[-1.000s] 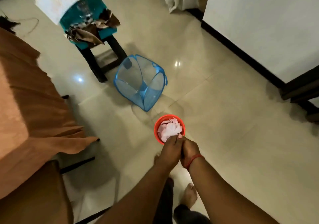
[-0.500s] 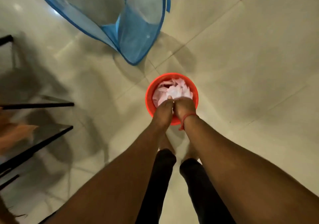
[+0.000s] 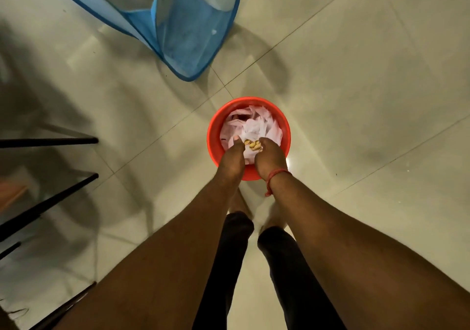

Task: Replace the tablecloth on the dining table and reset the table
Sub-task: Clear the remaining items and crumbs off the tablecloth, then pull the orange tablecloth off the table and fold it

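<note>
Here, both hands' fingers (image 3: pixel 236 141) clamp crumpled white paper (image 3: pixel 250 151) holding yellow bits over a round red plastic bin (image 3: pixel 213 136).

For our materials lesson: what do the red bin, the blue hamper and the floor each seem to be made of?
Red bin: probably plastic, with a smooth, even-coloured rim.
Blue hamper: likely thin mesh fabric with sewn blue edging, since the floor shows through its panels.
Floor: glossy tile, perhaps ceramic or stone, with grout lines and reflections.
</note>
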Demonstrator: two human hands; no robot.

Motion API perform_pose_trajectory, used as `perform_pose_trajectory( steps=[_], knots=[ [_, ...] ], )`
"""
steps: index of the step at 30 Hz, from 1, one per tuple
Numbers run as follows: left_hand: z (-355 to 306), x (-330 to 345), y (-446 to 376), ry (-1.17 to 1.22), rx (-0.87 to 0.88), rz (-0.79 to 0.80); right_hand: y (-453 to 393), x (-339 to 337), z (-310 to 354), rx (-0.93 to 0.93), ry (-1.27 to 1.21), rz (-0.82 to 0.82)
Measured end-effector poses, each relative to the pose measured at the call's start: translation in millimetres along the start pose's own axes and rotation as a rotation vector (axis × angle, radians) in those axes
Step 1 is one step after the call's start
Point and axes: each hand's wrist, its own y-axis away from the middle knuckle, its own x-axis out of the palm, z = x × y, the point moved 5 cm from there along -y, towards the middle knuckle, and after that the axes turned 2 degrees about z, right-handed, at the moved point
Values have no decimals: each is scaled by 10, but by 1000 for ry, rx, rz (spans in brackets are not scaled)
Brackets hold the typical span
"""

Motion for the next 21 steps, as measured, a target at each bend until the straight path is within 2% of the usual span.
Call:
perform_pose_trajectory(
  steps=[5, 7, 9, 11, 13, 15, 18, 21],
  knots=[
    [-194, -94, 552, 33, 19, 52, 574, -359, 153, 11, -22, -59],
    [-329, -112, 871, -57, 15, 90, 863, -537, 270, -30, 7, -59],
    [-655, -119, 1207, -235, 144, 174, 1265, -852, 601, -119, 59, -68],
    [-1100, -144, 1615, -549, 316, 169, 1661, -1155, 1011, -207, 143, -60],
    [-1656, -140, 2141, -929, 519, 58, 2022, -1479, 1451, -297, 258, -64],
    [-2163, -143, 2596, -1154, 616, -60, 2337, -1768, 1890, -404, 417, -54],
    [-3033, -104, 3245, -1271, 743, -221, 2819, -2335, 2622, -598, 640, -109],
    [-3831, 62, 3765, -1379, 831, -369, 3188, -3004, 3274, -741, 821, -238]
  ],
)
